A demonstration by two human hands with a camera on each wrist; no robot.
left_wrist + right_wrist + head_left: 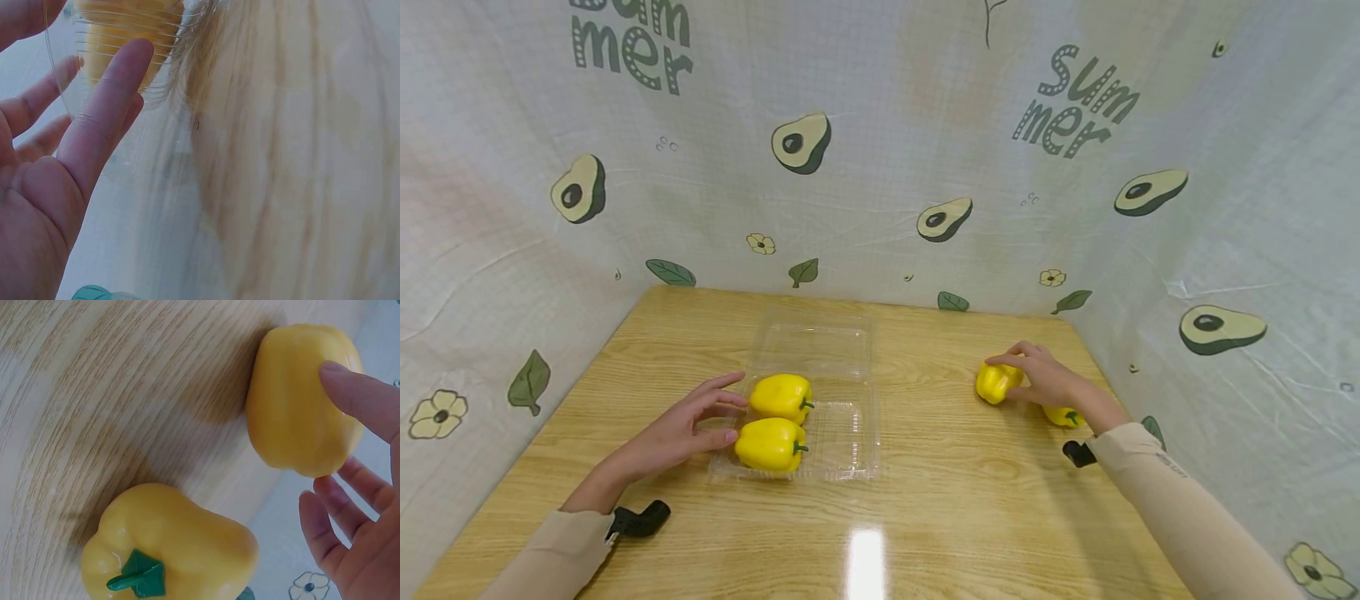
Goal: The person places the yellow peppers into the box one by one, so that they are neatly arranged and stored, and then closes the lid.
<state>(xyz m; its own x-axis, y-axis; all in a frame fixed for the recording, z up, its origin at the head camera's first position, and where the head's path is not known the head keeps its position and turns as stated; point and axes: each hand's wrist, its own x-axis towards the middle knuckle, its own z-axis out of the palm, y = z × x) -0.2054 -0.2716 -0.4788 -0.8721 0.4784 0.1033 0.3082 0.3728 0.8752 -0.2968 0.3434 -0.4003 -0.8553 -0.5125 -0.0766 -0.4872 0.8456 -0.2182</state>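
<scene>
Two yellow bell peppers, a rear one (781,397) and a front one (771,444), lie side by side in the left part of a clear plastic clamshell box (842,437). My left hand (681,429) is at the box's left side, thumb and fingers spread around its edge near the peppers. At the right of the table, my right hand (1041,379) holds another yellow bell pepper (303,400) between thumb and fingers. A further yellow pepper with a green stem (169,544) lies beside it, partly hidden by the right wrist in the head view.
The box's lid (816,346) lies folded back toward the rear. Printed cloth (880,167) hangs behind and along both sides of the wooden table (940,500). A black wrist camera (643,521) is strapped to the left wrist.
</scene>
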